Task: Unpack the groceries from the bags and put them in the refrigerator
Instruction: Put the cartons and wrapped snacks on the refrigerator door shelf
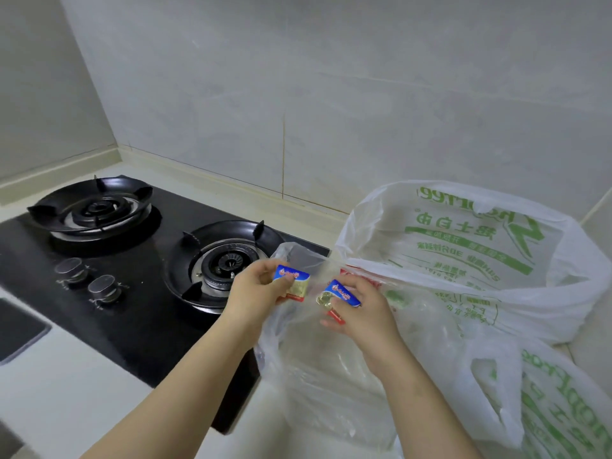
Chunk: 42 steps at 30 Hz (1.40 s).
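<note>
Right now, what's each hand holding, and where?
Left hand pinches a small blue-topped packet by its left edge; right hand grips a matching packet around its lower half.

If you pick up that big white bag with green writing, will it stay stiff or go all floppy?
Probably floppy: the bag is thin, see-through plastic, already crumpled and sagging. It looks mostly empty, so it is likely light, and its glossy film may be slippery.

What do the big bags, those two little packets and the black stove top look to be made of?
Bags: thin plastic film, translucent white with green print; it crinkles and shapes show through. The packet in the left hand and the one in the right hand: probably glossy printed foil or plastic wrap. Stove top: likely glass, smooth, black, slightly reflective.
</note>
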Each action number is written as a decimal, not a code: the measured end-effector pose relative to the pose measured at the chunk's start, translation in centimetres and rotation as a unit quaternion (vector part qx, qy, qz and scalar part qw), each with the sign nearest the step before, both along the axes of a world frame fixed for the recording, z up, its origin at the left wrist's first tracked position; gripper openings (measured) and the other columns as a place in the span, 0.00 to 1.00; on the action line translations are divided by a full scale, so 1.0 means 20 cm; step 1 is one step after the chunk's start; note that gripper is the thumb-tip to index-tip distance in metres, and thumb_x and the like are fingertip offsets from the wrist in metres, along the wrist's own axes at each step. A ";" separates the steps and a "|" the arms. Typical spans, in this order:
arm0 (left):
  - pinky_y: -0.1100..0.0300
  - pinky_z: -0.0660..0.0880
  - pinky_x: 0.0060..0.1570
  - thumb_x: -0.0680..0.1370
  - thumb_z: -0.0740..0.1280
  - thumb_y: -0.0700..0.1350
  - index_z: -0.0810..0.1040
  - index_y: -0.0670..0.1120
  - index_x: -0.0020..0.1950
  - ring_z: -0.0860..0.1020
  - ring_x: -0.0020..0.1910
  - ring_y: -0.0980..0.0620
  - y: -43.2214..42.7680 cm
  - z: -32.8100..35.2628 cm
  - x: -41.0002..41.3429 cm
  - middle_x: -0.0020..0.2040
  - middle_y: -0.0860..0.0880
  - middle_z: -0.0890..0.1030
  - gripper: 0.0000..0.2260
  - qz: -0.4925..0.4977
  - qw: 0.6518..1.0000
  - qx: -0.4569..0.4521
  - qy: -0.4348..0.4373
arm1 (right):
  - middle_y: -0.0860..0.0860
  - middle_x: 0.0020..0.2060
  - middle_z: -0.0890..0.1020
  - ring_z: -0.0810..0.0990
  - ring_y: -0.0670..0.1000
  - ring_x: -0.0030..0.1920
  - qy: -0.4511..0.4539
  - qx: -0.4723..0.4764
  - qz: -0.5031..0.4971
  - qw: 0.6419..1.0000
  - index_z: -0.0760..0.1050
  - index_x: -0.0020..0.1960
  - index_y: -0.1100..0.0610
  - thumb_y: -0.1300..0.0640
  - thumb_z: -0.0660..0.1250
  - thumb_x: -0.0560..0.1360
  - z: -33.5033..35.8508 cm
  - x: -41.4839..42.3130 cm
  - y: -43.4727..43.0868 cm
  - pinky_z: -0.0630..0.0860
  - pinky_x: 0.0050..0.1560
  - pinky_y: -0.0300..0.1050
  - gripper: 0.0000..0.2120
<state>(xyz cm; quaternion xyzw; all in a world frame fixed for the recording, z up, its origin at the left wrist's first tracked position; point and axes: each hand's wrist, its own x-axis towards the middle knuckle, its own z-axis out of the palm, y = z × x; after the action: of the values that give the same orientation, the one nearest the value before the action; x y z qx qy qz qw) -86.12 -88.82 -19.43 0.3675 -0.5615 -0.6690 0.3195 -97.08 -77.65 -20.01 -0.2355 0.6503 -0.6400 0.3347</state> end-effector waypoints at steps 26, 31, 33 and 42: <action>0.58 0.79 0.43 0.75 0.69 0.39 0.77 0.47 0.49 0.82 0.46 0.49 0.25 0.24 1.75 0.46 0.46 0.81 0.06 0.416 0.909 -0.026 -0.007 | 0.53 0.50 0.78 0.82 0.51 0.45 0.048 -0.025 0.413 0.909 0.75 0.48 0.50 0.67 0.65 0.75 0.27 1.54 -0.33 0.81 0.39 0.39 0.11; 0.61 0.78 0.39 0.75 0.68 0.38 0.75 0.48 0.48 0.81 0.46 0.48 0.50 0.27 2.27 0.48 0.44 0.81 0.06 0.495 0.868 -0.037 -0.001 | 0.52 0.49 0.77 0.83 0.52 0.45 0.053 -0.032 0.495 0.867 0.75 0.48 0.48 0.65 0.64 0.76 0.30 2.08 -0.21 0.82 0.40 0.41 0.11; 0.62 0.77 0.38 0.75 0.68 0.38 0.75 0.48 0.48 0.81 0.45 0.48 0.62 0.27 2.47 0.48 0.44 0.81 0.06 0.523 0.851 -0.042 -0.007 | 0.50 0.48 0.78 0.83 0.51 0.43 0.051 -0.035 0.525 0.849 0.76 0.50 0.50 0.65 0.64 0.77 0.32 2.30 -0.14 0.82 0.42 0.43 0.10; 0.64 0.77 0.37 0.76 0.67 0.38 0.76 0.47 0.50 0.82 0.43 0.50 1.26 0.41 3.35 0.47 0.45 0.82 0.06 0.655 0.749 -0.096 -0.026 | 0.52 0.45 0.78 0.81 0.50 0.41 0.021 -0.081 0.664 0.743 0.76 0.45 0.49 0.66 0.63 0.77 0.45 3.28 0.27 0.81 0.40 0.41 0.12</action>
<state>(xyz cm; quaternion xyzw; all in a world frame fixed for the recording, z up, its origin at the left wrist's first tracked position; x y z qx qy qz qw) -19.19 -63.57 -11.28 0.6297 -0.2526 -0.2288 0.6981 -31.45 -72.33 -11.04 -0.6473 0.2822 -0.3014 0.6407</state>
